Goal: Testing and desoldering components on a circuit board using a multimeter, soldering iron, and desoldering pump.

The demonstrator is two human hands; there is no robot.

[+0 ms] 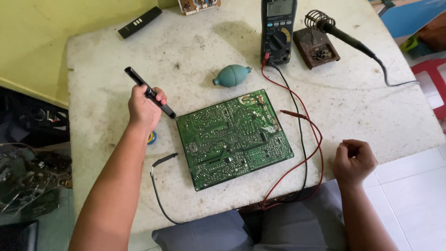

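Left hand [144, 109]: your fingers are wrapped round a black pen-shaped tool [149, 92], its lower tip just off the board's left corner.
Right hand [354, 160]: curled into a loose fist, holding nothing, resting at the bench [371, 107] edge.
Circuit board [233, 138]: flat, solder side up, mid-bench.
Probe leads [312, 135]: looped right of the board.
Tip: steady the board with your free hand and keep the tool's tip low.
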